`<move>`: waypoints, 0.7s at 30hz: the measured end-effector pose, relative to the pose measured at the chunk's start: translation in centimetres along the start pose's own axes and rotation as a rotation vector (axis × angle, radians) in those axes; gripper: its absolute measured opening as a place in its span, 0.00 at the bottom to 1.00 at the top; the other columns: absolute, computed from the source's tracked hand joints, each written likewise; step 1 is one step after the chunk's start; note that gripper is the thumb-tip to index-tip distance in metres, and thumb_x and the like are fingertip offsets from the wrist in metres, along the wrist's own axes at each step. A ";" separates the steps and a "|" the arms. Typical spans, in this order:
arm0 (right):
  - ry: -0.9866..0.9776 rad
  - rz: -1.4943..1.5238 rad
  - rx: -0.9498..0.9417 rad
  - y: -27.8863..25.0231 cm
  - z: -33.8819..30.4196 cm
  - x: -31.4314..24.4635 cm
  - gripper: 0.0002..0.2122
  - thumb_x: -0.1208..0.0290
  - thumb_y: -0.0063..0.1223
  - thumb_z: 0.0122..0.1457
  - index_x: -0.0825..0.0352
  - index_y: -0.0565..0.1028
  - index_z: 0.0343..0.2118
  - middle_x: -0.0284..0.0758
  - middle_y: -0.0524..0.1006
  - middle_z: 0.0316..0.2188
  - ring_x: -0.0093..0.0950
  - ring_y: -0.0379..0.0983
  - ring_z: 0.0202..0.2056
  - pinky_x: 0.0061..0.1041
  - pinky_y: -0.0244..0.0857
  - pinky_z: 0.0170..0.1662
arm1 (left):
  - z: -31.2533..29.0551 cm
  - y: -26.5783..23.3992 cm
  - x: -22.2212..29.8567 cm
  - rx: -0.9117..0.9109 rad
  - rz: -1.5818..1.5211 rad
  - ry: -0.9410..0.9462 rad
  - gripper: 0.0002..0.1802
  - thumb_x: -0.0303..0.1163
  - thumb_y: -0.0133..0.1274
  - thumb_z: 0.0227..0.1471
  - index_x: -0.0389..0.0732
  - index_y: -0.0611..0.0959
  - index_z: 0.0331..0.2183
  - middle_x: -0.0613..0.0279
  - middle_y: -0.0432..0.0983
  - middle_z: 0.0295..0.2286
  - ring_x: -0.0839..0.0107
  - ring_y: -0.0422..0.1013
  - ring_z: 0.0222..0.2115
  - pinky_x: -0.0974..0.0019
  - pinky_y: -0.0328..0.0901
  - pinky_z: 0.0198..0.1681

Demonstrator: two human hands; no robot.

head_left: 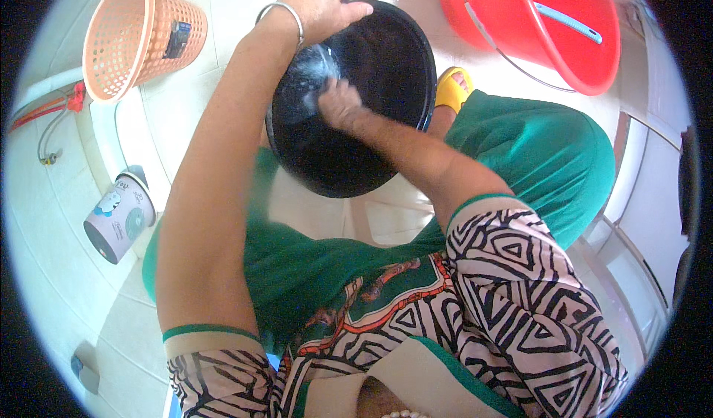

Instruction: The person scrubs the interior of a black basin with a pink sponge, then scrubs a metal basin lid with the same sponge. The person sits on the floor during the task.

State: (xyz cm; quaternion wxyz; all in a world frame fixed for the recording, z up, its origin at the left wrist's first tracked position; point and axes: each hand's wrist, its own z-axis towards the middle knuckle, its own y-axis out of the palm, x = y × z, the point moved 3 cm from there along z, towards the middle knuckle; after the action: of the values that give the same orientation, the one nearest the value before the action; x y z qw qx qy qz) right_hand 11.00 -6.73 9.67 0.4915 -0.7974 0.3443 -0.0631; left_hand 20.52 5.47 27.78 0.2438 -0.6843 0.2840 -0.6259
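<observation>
Head view: black pan (379, 83) between orange basket (137, 35) and red bucket (535, 24).

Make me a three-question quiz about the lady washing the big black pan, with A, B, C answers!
1. Where is the left hand?
A. on the round black pan's top rim
B. in the bucket
C. on the cup

2. What colour is the plastic bucket?
A. blue
B. red
C. white

3. How does the peach plastic basket lie?
A. upright
B. on its side
C. stacked in the bucket

Answers: 1 A, fingers grip the rim while the right hand rubs inside; 2 B, bright red at upper right; 3 B, its opening faces sideways.
</observation>
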 end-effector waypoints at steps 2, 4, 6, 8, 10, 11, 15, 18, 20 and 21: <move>0.008 0.280 -0.225 1.1 0.1 -2.8 0.15 0.66 0.46 0.57 0.74 0.78 0.37 0.50 0.76 0.42 0.42 0.75 0.40 0.38 0.71 0.41 | -0.1 0.2 0.8 0.039 0.067 0.043 0.13 0.34 0.60 0.46 0.43 0.85 0.38 0.56 0.79 0.29 0.66 0.76 0.30 0.67 0.69 0.37; 0.004 0.592 -0.322 0.7 1.1 -5.5 0.17 0.63 0.47 0.54 0.74 0.79 0.35 0.51 0.78 0.38 0.42 0.77 0.38 0.38 0.71 0.42 | -0.5 0.0 0.9 0.033 0.102 0.001 0.15 0.37 0.59 0.47 0.45 0.85 0.38 0.56 0.79 0.30 0.65 0.75 0.31 0.66 0.68 0.38; 0.022 0.675 -0.351 -0.2 1.2 -6.6 0.18 0.60 0.48 0.53 0.72 0.79 0.34 0.50 0.79 0.35 0.43 0.77 0.38 0.39 0.71 0.43 | -1.1 -0.5 1.0 0.052 0.091 -0.025 0.16 0.40 0.59 0.47 0.46 0.85 0.39 0.56 0.79 0.30 0.65 0.75 0.31 0.66 0.68 0.38; 0.016 0.649 -0.446 -1.0 0.3 -6.3 0.18 0.59 0.48 0.52 0.71 0.79 0.34 0.49 0.78 0.36 0.43 0.77 0.40 0.39 0.71 0.44 | -1.7 -1.0 0.8 0.067 0.072 -0.065 0.17 0.42 0.58 0.48 0.47 0.85 0.40 0.57 0.79 0.29 0.66 0.74 0.30 0.66 0.68 0.38; -0.053 0.512 -0.287 -2.1 -1.4 -5.2 0.20 0.56 0.49 0.52 0.71 0.79 0.36 0.48 0.79 0.37 0.43 0.76 0.41 0.39 0.70 0.44 | -2.3 -1.4 0.8 0.095 0.057 -0.056 0.17 0.43 0.57 0.48 0.47 0.85 0.40 0.56 0.79 0.29 0.66 0.73 0.29 0.67 0.68 0.37; -0.058 0.446 -0.362 -2.1 -2.2 -4.7 0.21 0.55 0.50 0.52 0.70 0.79 0.37 0.48 0.78 0.38 0.43 0.76 0.41 0.39 0.70 0.45 | -2.7 -1.6 0.7 0.106 0.051 -0.063 0.17 0.44 0.57 0.48 0.48 0.85 0.40 0.56 0.79 0.29 0.65 0.73 0.28 0.67 0.68 0.37; -0.022 0.429 -0.360 -2.3 -3.5 -3.4 0.23 0.52 0.49 0.53 0.69 0.78 0.40 0.49 0.78 0.39 0.43 0.75 0.43 0.37 0.69 0.47 | -5.9 -3.3 0.0 0.103 0.036 -0.222 0.31 0.50 0.58 0.46 0.51 0.77 0.52 0.56 0.76 0.35 0.71 0.70 0.27 0.70 0.66 0.36; 0.024 0.536 -0.303 -2.3 -3.1 -3.3 0.26 0.49 0.49 0.53 0.71 0.75 0.43 0.50 0.76 0.42 0.42 0.73 0.45 0.37 0.66 0.49 | -10.4 -3.9 0.7 0.197 0.228 -0.240 0.35 0.45 0.60 0.46 0.43 0.72 0.55 0.56 0.74 0.38 0.72 0.69 0.31 0.68 0.67 0.34; 0.038 0.605 -0.270 -2.3 -2.8 -3.0 0.25 0.49 0.50 0.53 0.70 0.76 0.42 0.49 0.76 0.42 0.42 0.73 0.45 0.37 0.66 0.49 | -14.0 -2.9 1.9 0.377 0.154 -0.284 0.34 0.38 0.62 0.44 0.42 0.73 0.53 0.53 0.72 0.38 0.64 0.70 0.34 0.64 0.67 0.39; 0.045 0.641 -0.274 -2.3 -2.8 -2.8 0.25 0.49 0.51 0.52 0.69 0.77 0.42 0.48 0.76 0.42 0.42 0.73 0.46 0.37 0.66 0.49 | -15.8 -1.8 2.7 0.497 0.057 -0.294 0.33 0.34 0.62 0.42 0.41 0.73 0.52 0.51 0.71 0.37 0.58 0.70 0.37 0.60 0.66 0.44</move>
State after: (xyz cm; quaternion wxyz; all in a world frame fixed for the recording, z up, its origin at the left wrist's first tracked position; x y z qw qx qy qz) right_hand 8.76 -6.46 13.66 0.3670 -0.7057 0.5933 0.1238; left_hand 5.09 5.25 32.55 0.4599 -0.6788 0.1027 -0.5632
